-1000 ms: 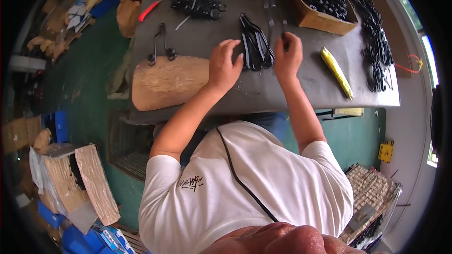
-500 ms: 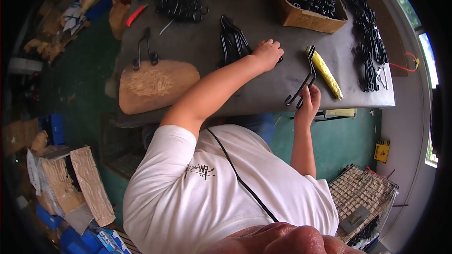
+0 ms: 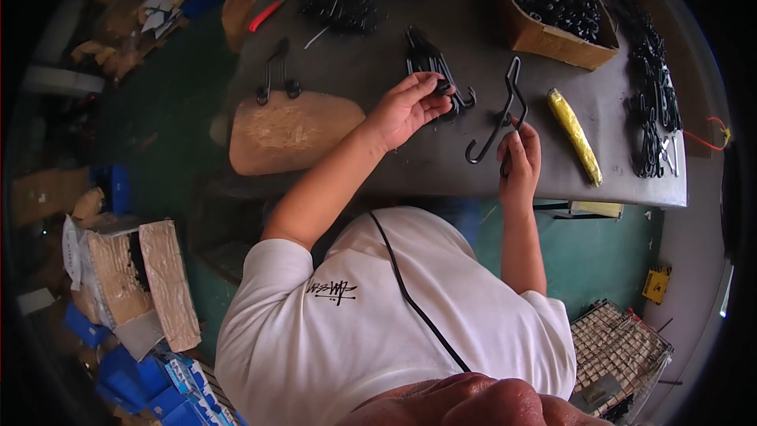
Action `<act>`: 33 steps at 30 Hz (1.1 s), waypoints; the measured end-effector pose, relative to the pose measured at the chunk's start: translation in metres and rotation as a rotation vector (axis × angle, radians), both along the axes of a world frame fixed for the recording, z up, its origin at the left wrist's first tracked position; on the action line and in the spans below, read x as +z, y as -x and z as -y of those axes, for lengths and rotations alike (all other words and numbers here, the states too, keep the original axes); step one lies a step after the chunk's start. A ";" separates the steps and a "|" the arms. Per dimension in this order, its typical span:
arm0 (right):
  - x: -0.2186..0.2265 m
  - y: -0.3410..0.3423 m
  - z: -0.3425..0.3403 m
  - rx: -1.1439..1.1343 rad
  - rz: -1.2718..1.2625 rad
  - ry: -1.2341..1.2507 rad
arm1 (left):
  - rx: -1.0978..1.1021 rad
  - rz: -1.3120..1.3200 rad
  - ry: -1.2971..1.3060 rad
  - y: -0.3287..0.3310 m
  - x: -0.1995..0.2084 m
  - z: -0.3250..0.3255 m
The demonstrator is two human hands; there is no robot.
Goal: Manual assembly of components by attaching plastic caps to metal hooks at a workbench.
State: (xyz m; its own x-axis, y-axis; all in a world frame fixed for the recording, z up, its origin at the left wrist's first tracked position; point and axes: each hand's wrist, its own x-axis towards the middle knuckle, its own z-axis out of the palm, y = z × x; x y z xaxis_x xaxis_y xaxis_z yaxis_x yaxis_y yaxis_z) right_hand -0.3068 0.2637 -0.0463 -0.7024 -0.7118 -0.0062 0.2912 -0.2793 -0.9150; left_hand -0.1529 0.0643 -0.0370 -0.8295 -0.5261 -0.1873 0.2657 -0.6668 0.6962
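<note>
So the hook (image 3: 494, 132), a bent black rod with a curled end, is up in the right hand (image 3: 520, 159), over the near part of the table (image 3: 453, 159), left of the yellow roll (image 3: 574, 136). Fingers and thumb are closed on its lower straight leg, with the narrow loop pointing away from the person and the curl hanging off to the left.

Looks like metal rod to me: light, stiff, not fragile. The finish is probably a bit slick, and being thin it could twist in a loose pinch. That straight leg seems a decent place to grip; grabbing the curl would likely let the rest swing.

The left hand (image 3: 414, 106) is half curled by the near end of the pile (image 3: 426, 55), a small dark piece (image 3: 443, 87) seemingly pinched at its fingertips. Can't tell its exact shape. Probably light too, and easy to drop, so hold it by the sides.
</note>
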 end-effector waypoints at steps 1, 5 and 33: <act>0.005 -0.006 0.008 0.063 0.006 -0.006 | -0.026 -0.129 -0.127 -0.018 -0.001 -0.003; 0.010 -0.032 0.041 0.182 0.045 -0.007 | 0.033 -0.152 -0.289 -0.061 -0.006 -0.021; -0.015 -0.098 0.080 0.258 -0.070 -0.161 | 0.205 0.455 0.869 -0.109 0.005 -0.039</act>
State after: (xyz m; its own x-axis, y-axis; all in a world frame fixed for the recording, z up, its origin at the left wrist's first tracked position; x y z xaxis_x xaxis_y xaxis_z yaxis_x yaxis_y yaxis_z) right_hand -0.2088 0.1833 -0.0617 -0.5010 -0.8606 -0.0914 0.2687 -0.0543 -0.9617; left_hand -0.0438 0.1029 -0.0323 -0.6526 -0.7558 0.0529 -0.0942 0.1502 0.9842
